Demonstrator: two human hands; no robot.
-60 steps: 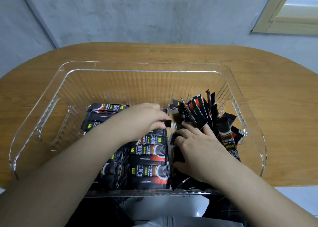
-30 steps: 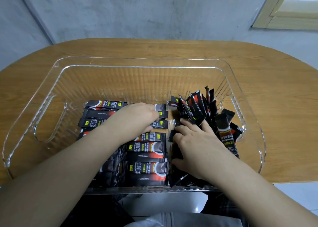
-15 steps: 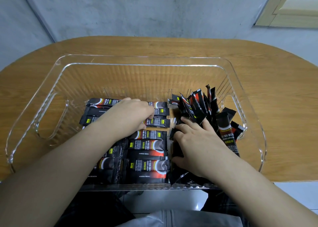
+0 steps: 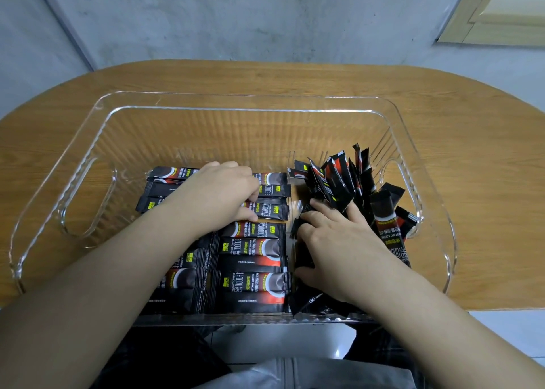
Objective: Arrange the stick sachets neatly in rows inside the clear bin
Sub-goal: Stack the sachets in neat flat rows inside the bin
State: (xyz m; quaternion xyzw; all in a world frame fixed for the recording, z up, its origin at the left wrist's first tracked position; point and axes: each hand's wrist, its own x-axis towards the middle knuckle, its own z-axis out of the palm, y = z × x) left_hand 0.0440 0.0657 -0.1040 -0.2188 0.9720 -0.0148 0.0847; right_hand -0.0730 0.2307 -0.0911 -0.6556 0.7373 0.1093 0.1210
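Sachets (image 4: 253,250) lie in flat rows inside the clear bin (image 4: 244,102). Our left hand (image 4: 224,191) pinches one sachet; our right hand (image 4: 333,241) grips the loose bundle (image 4: 339,182), which may spill over the rows.

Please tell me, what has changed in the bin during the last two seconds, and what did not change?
The left hand moved toward the far wall and set a black stick sachet flat onto the far end of the row. The right hand kept its grip on the loose bundle of upright sachets. The clear plastic bin on the wooden table stayed put.
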